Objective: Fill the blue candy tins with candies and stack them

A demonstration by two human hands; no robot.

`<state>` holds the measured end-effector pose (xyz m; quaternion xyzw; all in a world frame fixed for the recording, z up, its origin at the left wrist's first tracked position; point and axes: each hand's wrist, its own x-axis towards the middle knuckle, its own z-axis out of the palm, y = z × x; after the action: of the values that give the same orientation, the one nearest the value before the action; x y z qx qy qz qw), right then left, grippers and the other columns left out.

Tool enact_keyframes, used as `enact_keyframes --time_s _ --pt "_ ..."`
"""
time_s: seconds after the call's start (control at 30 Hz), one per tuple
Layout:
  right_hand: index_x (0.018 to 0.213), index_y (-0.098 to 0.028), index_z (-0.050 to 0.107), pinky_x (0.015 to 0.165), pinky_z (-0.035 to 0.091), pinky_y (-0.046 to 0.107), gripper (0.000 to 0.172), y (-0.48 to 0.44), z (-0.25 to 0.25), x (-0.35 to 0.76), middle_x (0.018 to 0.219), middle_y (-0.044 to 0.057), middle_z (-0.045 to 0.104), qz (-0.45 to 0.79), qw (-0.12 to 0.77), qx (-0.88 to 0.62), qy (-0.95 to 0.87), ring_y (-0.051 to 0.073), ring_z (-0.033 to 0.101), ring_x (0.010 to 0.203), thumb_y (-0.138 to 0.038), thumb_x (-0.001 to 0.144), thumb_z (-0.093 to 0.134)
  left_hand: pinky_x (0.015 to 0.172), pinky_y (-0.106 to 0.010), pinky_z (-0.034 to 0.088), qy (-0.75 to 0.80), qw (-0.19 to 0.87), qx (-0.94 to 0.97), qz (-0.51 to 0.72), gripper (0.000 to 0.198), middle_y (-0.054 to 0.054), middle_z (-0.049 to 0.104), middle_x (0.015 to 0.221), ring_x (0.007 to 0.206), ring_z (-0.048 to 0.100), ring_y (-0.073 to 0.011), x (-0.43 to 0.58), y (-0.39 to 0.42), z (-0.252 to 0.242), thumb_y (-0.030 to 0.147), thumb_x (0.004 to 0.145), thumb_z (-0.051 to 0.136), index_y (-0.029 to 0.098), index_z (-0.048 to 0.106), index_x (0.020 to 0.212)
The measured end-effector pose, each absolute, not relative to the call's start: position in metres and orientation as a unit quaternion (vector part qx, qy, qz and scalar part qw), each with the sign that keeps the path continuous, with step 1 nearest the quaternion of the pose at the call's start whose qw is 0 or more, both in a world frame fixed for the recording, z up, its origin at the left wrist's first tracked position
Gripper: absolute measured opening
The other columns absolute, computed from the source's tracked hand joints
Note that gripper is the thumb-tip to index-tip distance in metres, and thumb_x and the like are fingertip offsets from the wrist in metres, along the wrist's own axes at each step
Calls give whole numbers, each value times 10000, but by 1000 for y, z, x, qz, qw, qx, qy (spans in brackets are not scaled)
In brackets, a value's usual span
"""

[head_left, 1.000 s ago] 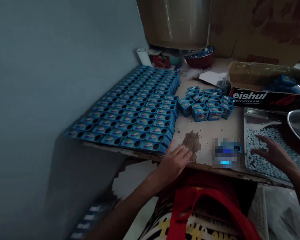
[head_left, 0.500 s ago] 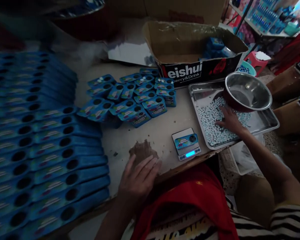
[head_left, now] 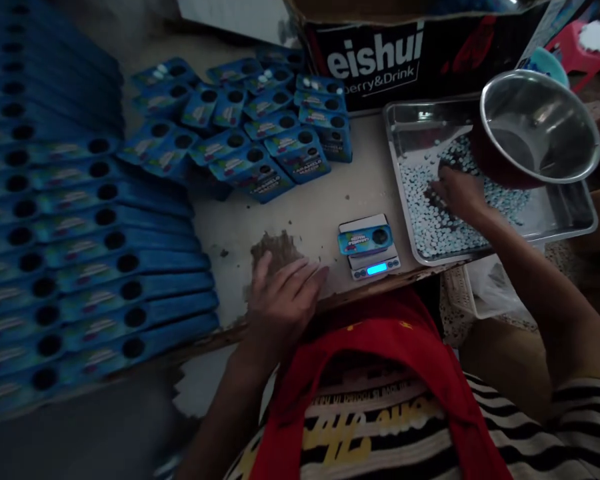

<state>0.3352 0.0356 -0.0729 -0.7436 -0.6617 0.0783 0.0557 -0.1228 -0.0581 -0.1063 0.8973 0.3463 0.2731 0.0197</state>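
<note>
The fingers of the R hand (head_left: 461, 192) are bent inward and bunched among the small pale pellets (head_left: 420, 227); whether any are pinched cannot be told, as the tips are hidden. The fingers of the L hand (head_left: 286, 301) are slightly parted w/ the thumb set wide, and the hand is laid palm down by the front edge of the table (head_left: 363, 183), partly over a worn brown patch (head_left: 275, 248). The pellets are contained in a shallow metal tray (head_left: 560, 223), spread mostly over its L & ctr. portion. A metal bowl (head_left: 540, 133) is positioned over the rear R part of the tray, just beside the R hand. Btwn the two hands, a small scale (head_left: 377, 269) is placed near the table edge w/ its display lit; one blue box (head_left: 363, 241) is supported on its platform, hole to the R. Loose blue boxes (head_left: 300, 160) are grouped upright to the rear, w/ a few white pellets seen on top of some. Packed rows of boxes (head_left: 130, 267) are stood along the L side. A black printed carton (head_left: 455, 63) is located behind the tray. Below the table, R side, a white basket (head_left: 470, 297) is partly seen.
</note>
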Motion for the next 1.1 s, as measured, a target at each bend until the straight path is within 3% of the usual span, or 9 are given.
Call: enact_keyframes --time_s 0.07,0.13,0.3,0.47,0.67,0.83,1.0,1.1 --pt "1051 -193 732 764 474 359 169 37 -65 345 938 103 751 155 192 -755 -608 253 649 845 -360 1028 713 1383 -693 358 377 46 886 268 418 -77 858 1298 1245 812 -333 -126 -56 -102 160 1039 729 326 777 1420" --pt "996 -207 729 649 426 311 178 33 -57 353 797 41 690 264 288 -742 -545 187 570 696 -355 952 819 1373 -697 375 402 66 870 277 376 -78 854 1309 1255 806 -341 -128 -53 -98 190 1052 724 333 794 1393" --pt "854 -192 737 478 235 258 424 7 -42 351 578 -45 536 435 289 -717 -462 88 388 501 -348 654 1077 1234 -598 572 456 145 810 341 400 -64 863 1255 1163 831 -323 -118 -50 -93 303 1014 828 309 774 1410" --pt "804 -184 703 460 235 210 394 -14 -36 329 638 -16 595 544 352 -662 -377 71 442 522 -341 670 1038 1133 -528 644 517 295 722 354 581 -52 849 1297 1229 811 -316 -95 -47 -91 362 951 899 305 700 1494" --pt "874 -182 742 484 306 172 355 -25 -33 312 695 -33 587 605 427 -607 -287 60 455 581 -220 652 1016 1159 -517 618 499 415 643 407 684 -96 793 1297 1261 780 -305 -66 -36 -108 541 838 975 260 659 1375" --pt "996 -164 801 569 441 195 362 -25 -26 299 808 22 688 626 393 -608 -289 114 602 732 -204 700 1006 1154 -536 608 492 443 621 421 755 -94 739 1341 1269 752 -309 -45 -30 -115 620 768 994 269 630 1328" --pt "972 -154 774 525 378 195 286 -17 -8 275 783 -1 654 707 356 -537 -292 73 495 632 -207 765 963 1191 -569 569 469 465 619 425 717 -97 734 1356 1283 732 -318 -33 -27 -110 608 783 981 270 651 1322" --pt "997 -169 763 566 449 201 248 -11 3 259 823 7 669 736 364 -497 -279 99 562 688 -285 839 915 1205 -563 557 465 456 624 432 703 -100 739 1358 1298 725 -314 -35 -27 -109 606 800 965 264 647 1324"
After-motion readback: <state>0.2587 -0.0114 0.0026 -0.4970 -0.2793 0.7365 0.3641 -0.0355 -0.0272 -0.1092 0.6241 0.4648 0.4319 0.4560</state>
